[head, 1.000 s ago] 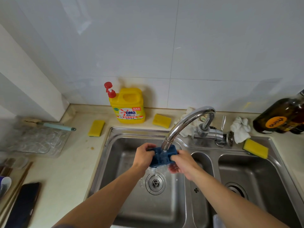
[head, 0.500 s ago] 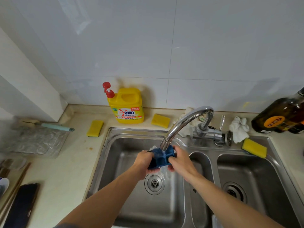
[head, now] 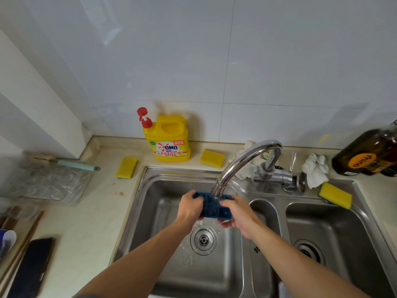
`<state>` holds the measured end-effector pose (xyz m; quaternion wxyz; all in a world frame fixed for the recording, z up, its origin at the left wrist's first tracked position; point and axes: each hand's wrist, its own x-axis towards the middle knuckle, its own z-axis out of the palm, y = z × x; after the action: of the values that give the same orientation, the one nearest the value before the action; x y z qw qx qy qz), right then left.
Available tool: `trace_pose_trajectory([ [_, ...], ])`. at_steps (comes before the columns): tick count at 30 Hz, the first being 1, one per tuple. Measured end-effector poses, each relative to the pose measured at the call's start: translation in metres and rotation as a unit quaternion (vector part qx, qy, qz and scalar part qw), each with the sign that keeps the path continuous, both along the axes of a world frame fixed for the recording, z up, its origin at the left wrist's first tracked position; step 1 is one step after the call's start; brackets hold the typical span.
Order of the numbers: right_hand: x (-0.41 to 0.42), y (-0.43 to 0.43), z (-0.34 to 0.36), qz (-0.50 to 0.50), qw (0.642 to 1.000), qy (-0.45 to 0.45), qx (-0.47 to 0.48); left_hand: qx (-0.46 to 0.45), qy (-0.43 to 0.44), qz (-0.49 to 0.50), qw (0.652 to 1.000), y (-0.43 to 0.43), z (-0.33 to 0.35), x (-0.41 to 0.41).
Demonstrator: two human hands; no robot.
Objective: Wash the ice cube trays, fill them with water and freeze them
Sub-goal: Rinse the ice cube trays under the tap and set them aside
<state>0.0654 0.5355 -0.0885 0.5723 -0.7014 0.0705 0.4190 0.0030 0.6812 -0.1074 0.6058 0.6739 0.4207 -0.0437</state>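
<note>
Faucet spout hangs over the left sink basin. Just beneath it the left hand and right hand each curl round an end of the blue ice cube tray. A yellow detergent jug stands on the table behind.

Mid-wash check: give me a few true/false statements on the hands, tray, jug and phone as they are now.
1. The left hand and the right hand both grip the blue tray. True.
2. The tray is held over the right basin. False: it is over the left basin, just under the spout.
3. The yellow jug stands in a basin. False: it stands on the counter behind the left basin.
4. A phone lies on the counter, left of the left basin. True.
</note>
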Motion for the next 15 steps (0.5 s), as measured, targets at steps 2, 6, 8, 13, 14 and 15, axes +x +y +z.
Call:
trace_pose_trajectory([
  [2,0.0014,-0.0004,-0.0045,-0.011,1.000,-0.004,-0.027,0.004,-0.003,-0.016,1.000,-0.0026,-0.0014,-0.0011],
  [6,0.0012,-0.0015,-0.0104,-0.008,0.995,-0.046,-0.085,0.006,-0.007,-0.026,1.000,-0.0057,-0.0032,0.0000],
  [8,0.0009,-0.0013,-0.0105,-0.011,0.995,-0.051,-0.090,0.000,-0.006,-0.028,1.000,-0.0061,-0.0017,0.0014],
  [13,0.0060,-0.0001,-0.0099,-0.030,0.996,-0.038,-0.081,-0.098,-0.039,0.009,0.994,-0.0062,0.0026,-0.0001],
  [14,0.0071,-0.0004,-0.0093,-0.043,0.996,-0.032,-0.073,-0.130,-0.050,0.015,0.990,-0.0057,0.0025,-0.0020],
  [15,0.0081,-0.0005,-0.0084,-0.054,0.996,-0.026,-0.065,-0.152,-0.058,0.014,0.987,-0.0052,0.0013,-0.0037],
])
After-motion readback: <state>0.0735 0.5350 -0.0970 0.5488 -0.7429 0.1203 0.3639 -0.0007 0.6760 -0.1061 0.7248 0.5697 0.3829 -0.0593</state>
